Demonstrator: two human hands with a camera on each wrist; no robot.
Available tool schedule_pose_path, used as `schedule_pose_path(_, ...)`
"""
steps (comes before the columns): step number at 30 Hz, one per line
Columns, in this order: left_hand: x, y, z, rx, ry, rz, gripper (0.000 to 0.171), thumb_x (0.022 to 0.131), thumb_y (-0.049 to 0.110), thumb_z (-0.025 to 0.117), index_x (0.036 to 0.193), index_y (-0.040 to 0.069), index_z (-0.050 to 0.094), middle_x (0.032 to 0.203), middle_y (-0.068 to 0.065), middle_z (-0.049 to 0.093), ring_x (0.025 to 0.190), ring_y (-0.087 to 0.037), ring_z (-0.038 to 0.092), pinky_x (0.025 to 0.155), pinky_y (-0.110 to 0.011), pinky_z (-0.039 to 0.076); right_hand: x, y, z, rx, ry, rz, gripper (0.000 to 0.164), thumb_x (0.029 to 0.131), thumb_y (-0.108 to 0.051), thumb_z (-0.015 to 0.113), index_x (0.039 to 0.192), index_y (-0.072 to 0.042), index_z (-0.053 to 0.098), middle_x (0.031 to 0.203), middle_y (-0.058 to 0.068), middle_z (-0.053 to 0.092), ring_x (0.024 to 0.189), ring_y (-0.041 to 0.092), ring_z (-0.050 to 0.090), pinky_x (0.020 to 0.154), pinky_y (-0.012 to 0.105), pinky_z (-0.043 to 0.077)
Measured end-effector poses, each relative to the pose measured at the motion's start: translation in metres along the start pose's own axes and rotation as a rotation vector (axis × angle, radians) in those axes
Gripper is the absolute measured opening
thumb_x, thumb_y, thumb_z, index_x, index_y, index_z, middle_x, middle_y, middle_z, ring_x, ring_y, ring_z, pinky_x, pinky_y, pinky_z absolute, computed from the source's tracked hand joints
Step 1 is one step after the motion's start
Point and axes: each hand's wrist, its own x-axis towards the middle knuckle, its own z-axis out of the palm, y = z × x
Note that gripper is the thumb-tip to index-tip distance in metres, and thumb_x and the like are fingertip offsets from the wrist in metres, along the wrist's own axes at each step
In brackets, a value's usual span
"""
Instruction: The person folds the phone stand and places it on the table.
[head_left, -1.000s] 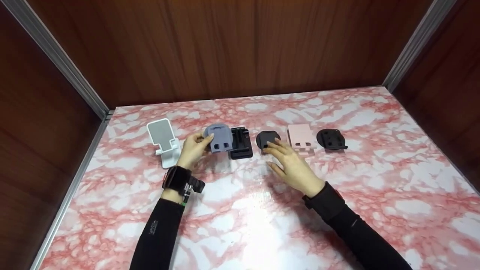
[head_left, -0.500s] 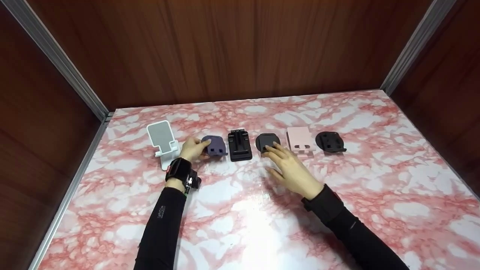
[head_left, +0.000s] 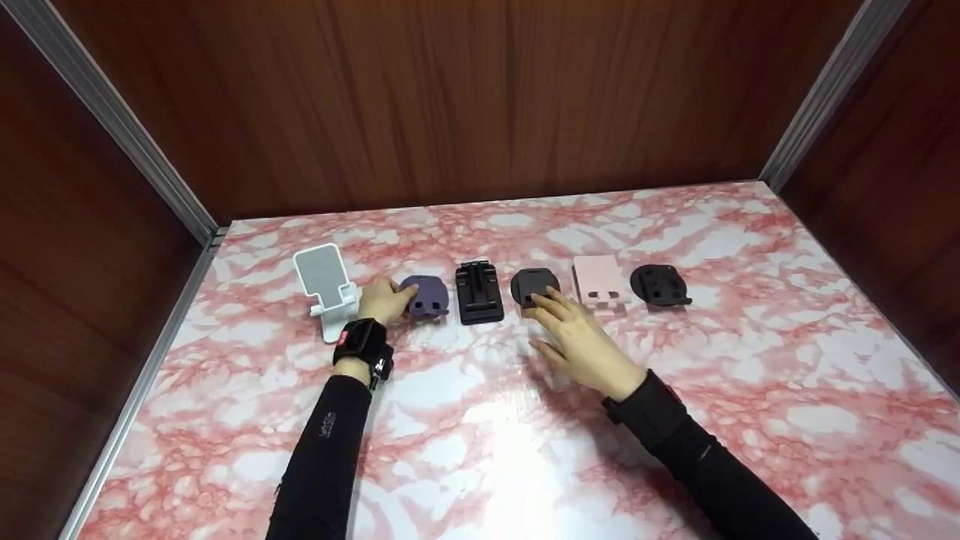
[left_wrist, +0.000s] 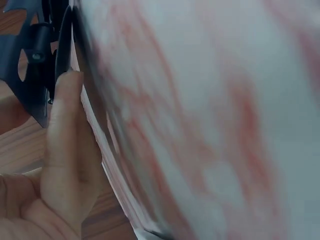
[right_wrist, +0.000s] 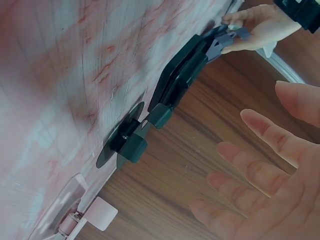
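In the head view, my left hand (head_left: 385, 301) pinches the left edge of a purple foldable phone stand (head_left: 426, 295), which lies low at the tabletop in a row of stands. Close up in the left wrist view, the thumb and fingers grip this stand (left_wrist: 35, 60) from both sides. My right hand (head_left: 581, 341) hovers with loosely spread fingers, overlapping a dark grey round-based phone stand (head_left: 535, 280) in the head view. Seen from the right wrist, that hand (right_wrist: 265, 175) holds nothing, and the grey stand (right_wrist: 125, 137) is apart from its fingertips.
Left of the left hand stands a white phone stand (head_left: 322, 277) with a grey pad. A black phone stand (head_left: 478, 292) lies between purple and grey ones. Further right are a pink stand (head_left: 596, 276) and a black round-based stand (head_left: 660, 285). Wooden panels (head_left: 480, 105) enclose the marbled table (head_left: 450, 450).
My left hand has lowered the purple phone stand to the table and shifted it slightly left, uncovering the black stand beside it. My right hand has stayed nearly still.
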Motion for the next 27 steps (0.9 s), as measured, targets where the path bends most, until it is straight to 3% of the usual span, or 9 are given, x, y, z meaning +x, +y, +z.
schedule_pose_path(5,-0.003,-0.003,-0.002,0.048,0.011,0.024,0.045,0.097,0.036,0.057,0.11,-0.007,0.066,0.118,-0.026,0.067,0.111,-0.039,0.063,0.1,-0.046,0.05,0.0,0.0,0.001,-0.004,-0.015,0.003,0.039,0.094,-0.017,0.067,0.13,-0.002,0.059,0.143,0.025,0.05,0.141,0.046,0.036,0.116,0.061,0.032)
schedule_pose_path(14,-0.012,-0.002,-0.006,0.144,0.069,0.036,0.051,0.096,0.04,0.057,0.116,-0.005,0.067,0.118,-0.025,0.068,0.109,-0.041,0.066,0.095,-0.048,0.053,-0.001,0.002,0.004,-0.009,-0.011,-0.031,0.037,0.093,-0.016,0.068,0.127,-0.003,0.06,0.141,0.026,0.052,0.139,0.048,0.038,0.116,0.061,0.032)
schedule_pose_path(19,-0.02,0.005,-0.01,0.152,0.099,0.088,0.052,0.095,0.037,0.059,0.123,-0.006,0.064,0.121,-0.027,0.066,0.111,-0.044,0.064,0.095,-0.051,0.053,-0.001,0.003,0.005,-0.011,-0.004,-0.056,0.037,0.092,-0.012,0.069,0.126,-0.002,0.06,0.138,0.027,0.054,0.137,0.05,0.04,0.114,0.062,0.034)
schedule_pose_path(27,-0.039,0.019,-0.015,0.189,0.205,0.169,0.049,0.093,0.037,0.063,0.127,0.001,0.064,0.113,-0.02,0.071,0.099,-0.042,0.069,0.081,-0.054,0.057,-0.001,0.002,0.004,-0.014,-0.021,-0.053,0.04,0.092,-0.012,0.069,0.129,-0.003,0.059,0.14,0.026,0.052,0.138,0.049,0.038,0.114,0.064,0.034)
